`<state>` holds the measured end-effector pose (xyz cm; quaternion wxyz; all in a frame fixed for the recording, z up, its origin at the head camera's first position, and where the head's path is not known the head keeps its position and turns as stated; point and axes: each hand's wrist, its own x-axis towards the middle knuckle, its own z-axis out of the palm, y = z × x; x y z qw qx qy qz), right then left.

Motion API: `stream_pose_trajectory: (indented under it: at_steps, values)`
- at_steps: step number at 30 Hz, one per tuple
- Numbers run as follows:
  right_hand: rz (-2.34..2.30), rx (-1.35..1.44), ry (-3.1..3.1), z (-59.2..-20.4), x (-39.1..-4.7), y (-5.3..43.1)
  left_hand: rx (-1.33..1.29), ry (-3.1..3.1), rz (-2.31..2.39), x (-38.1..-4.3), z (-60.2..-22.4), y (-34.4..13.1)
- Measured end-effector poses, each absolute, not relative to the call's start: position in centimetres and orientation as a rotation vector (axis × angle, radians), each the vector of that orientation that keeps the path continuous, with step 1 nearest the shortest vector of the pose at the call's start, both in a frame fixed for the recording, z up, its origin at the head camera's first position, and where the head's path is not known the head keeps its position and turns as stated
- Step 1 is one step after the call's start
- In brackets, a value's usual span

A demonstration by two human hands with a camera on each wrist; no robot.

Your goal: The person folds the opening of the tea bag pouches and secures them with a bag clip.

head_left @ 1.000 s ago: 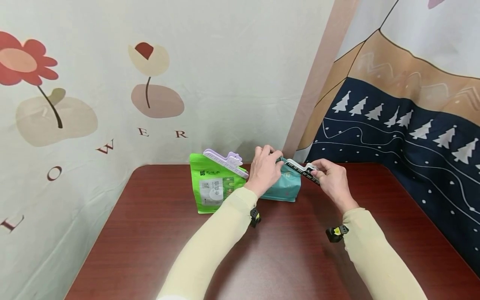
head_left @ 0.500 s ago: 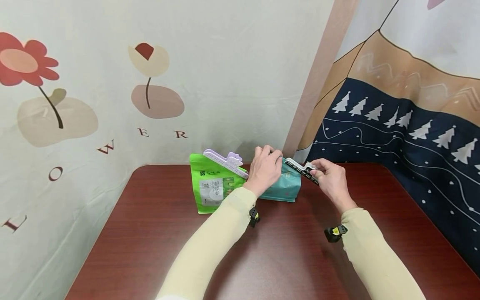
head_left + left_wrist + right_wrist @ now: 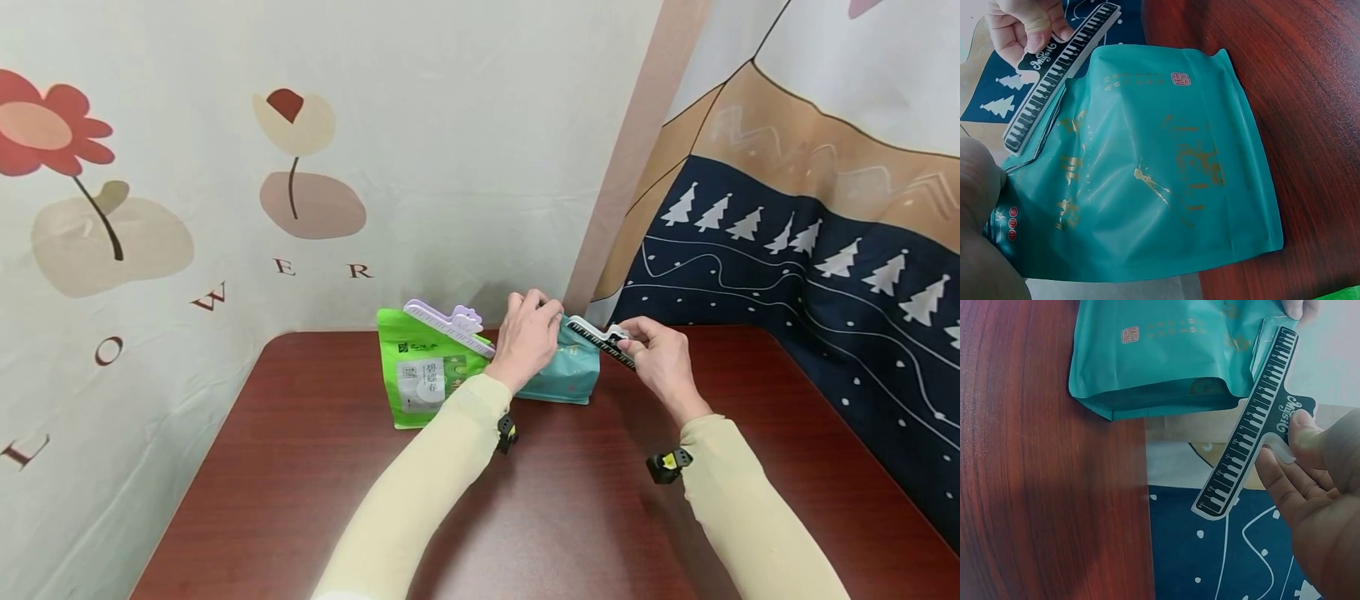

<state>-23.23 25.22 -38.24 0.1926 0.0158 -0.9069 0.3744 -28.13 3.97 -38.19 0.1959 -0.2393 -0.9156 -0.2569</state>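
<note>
A teal tea bag [image 3: 1166,162] with gold print stands near the back of the table. My left hand [image 3: 525,340] pinches its top corner, with the fingertips partly hidden in the head view. In my right hand [image 3: 663,362] is a long clip [image 3: 1247,428] with a black-and-white piano-key pattern, pinched by its handle between thumb and fingers. The clip lies along the folded top edge of the teal bag, its far end near my left fingers and its other end sticking out past the bag. Left of the hands, a green tea bag [image 3: 397,350] carries a purple clip [image 3: 453,325] across its top corner.
The dark red wooden table [image 3: 315,500] runs up to a pale printed curtain [image 3: 450,150] behind the bags. To the right hangs a navy cloth [image 3: 810,283] with white trees. Both forearms reach across the table from the front.
The view has shifted very slightly. Both hands, the piano-key clip and the teal bag stay almost where they were, with the left fingers a touch lower on the bag's corner.
</note>
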Motion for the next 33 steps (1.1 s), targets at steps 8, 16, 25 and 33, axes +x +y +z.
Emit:
stream_pose_trajectory:
  at_steps: [8,16,25,33]
  values:
    - [1.06,0.04,-2.55,-38.02,-23.33,25.04,-0.652,-2.568,-0.757,-28.04,-38.22,3.95]
    - [1.073,0.05,-2.543,-38.01,-23.45,24.94,-0.652,-2.563,-0.76,-28.05,-38.25,4.08]
    - [1.088,0.057,-2.533,-38.04,-23.59,24.66,-0.663,-2.58,-0.71,-28.1,-38.26,4.07]
    - [1.077,0.074,-2.514,-37.93,-23.81,24.27,-0.644,-2.605,-0.726,-28.05,-38.23,4.1]
